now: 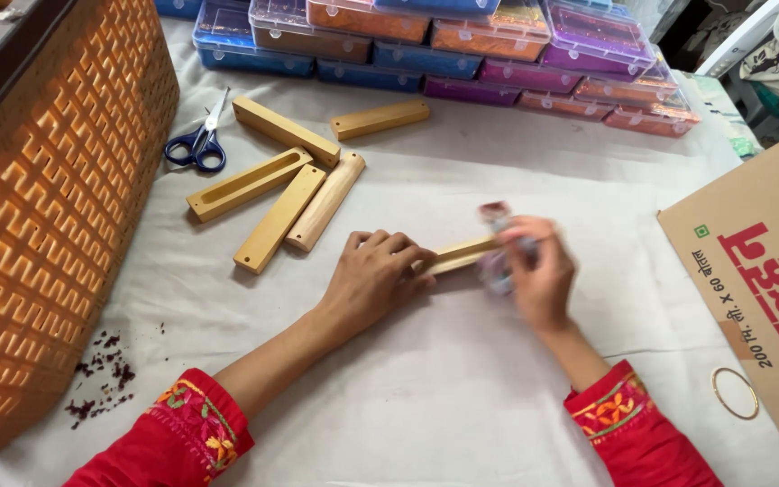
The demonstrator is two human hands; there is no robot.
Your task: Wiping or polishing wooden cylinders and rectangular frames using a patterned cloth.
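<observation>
Mid-wrapping, seemingly: left hand [373, 280] pressed flat on a wooden block [458, 255] at table [462, 379] centre, right hand [541, 271] at three o'clock closed on a blurred shiny wrapper [496, 216]; next, probably steady block, taut wrapper.

Two bare forearms enter from the bottom edge. Both arms wear red sleeves ending well short of the wrists. The left sleeve [178, 442] carries an embroidered cuff band: floral work in yellow, orange, pink and green on the red cloth. The right sleeve [633, 433] shows a matching embroidered band, with orange and yellow flowers and green stitching along the hem. The cloth looks plain red above both bands. The left hand [373, 278] and the right hand [541, 271] are uncovered; no gloves. The right hand is blurred, so fine detail there cannot be told.
</observation>
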